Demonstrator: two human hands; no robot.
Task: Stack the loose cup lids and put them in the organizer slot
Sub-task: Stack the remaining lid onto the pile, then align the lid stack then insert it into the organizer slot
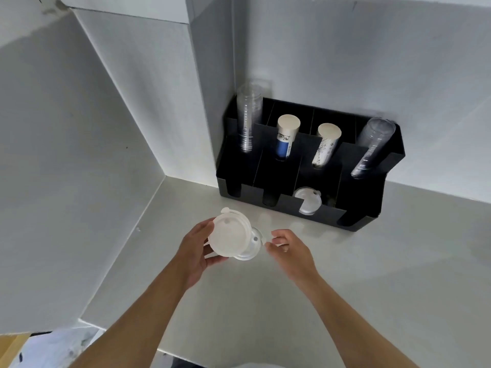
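Observation:
My left hand (195, 251) grips a white cup lid (229, 233), tilted so its flat face points toward me, above the counter. Partly hidden behind that one, a second white lid (251, 248) lies on the counter. To its right, my right hand (289, 251) hovers with fingers loosely curled, its fingertips close to the second lid's edge and holding nothing that I can make out. The black organizer (372, 197) stands against the wall, and a stack of white lids (308, 200) sits in its third front slot.
The organizer's back slots hold two stacks of clear cups (248, 120) (372, 144) and two stacks of paper cups (285, 135) (326, 144). White walls close the counter (345, 274) on the left and behind. The counter's front edge runs below my forearms.

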